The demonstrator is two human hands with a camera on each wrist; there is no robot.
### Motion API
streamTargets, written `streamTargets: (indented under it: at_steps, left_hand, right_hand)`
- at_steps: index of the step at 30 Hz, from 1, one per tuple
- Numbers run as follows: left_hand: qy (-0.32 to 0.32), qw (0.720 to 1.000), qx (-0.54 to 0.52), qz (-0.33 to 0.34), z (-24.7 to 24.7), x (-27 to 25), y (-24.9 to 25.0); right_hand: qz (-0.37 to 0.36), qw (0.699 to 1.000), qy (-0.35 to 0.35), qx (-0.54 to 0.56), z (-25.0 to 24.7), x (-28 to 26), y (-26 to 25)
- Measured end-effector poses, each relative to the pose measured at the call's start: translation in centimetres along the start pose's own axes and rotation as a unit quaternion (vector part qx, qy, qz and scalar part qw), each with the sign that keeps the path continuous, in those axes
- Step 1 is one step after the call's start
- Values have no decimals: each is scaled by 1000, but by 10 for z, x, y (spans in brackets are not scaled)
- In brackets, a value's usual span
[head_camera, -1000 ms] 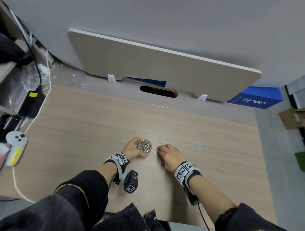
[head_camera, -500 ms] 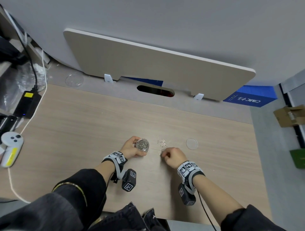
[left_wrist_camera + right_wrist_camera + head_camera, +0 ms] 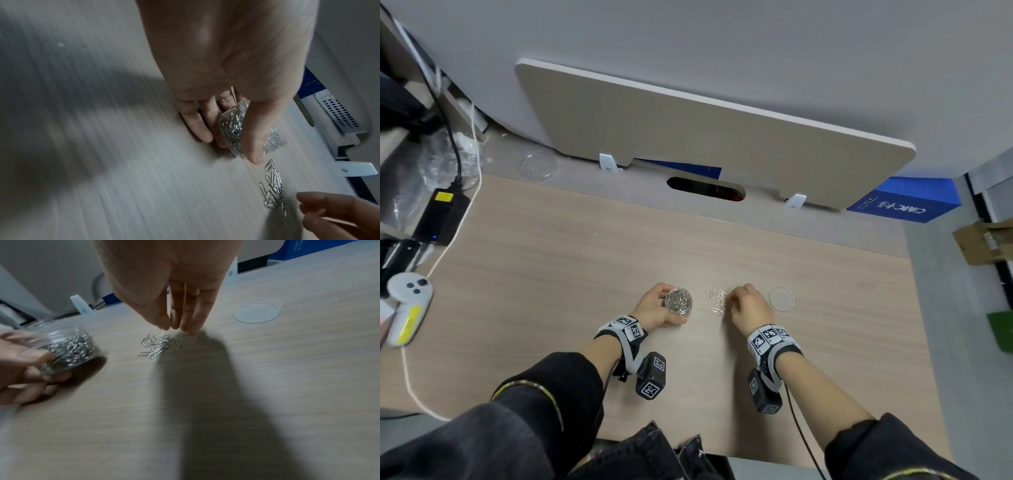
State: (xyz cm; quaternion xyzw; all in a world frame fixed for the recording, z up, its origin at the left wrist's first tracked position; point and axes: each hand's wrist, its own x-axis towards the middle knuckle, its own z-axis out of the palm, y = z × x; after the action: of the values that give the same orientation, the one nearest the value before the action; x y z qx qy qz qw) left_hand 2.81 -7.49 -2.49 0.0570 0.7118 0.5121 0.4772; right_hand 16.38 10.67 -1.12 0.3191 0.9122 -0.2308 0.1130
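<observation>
On the wooden desk (image 3: 551, 274), the left hand (image 3: 650, 310) curls round a small clear jar (image 3: 678, 302) full of paper clips, tilted toward the middle. Just beside it the right hand (image 3: 751, 310) holds nothing; its fingers point straight down, tips gathered above a loose heap of paper clips (image 3: 717, 303). A clear lid (image 3: 780, 298) lies flat to its right. A beige panel (image 3: 688, 130) stands farther back.

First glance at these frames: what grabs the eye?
A clear jar packed with silver paper clips, gripped by the left hand near the desk's front middle. Just right of it a loose pile of clips lies on the wood, the right hand poised at its edge; a clear lid lies further right.
</observation>
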Motion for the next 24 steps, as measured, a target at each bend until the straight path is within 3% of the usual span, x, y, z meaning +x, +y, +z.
streamTargets:
  at_steps: [2, 8, 17, 24]
  left_hand:
    - [-1, 1000, -1, -1, 0, 0, 1]
    - [0, 1000, 13, 5, 0, 0, 1]
    - [-4, 1000, 13, 10, -1, 3, -2]
    - [4, 999, 28, 20, 2, 7, -7]
  right_hand:
    - [16, 1000, 6, -7, -3, 2, 6]
    - [1, 994, -80, -68, 3, 8, -3]
    - [-67, 989, -64, -112, 4, 15, -7]
    - [-28, 995, -75, -68, 4, 19, -8]
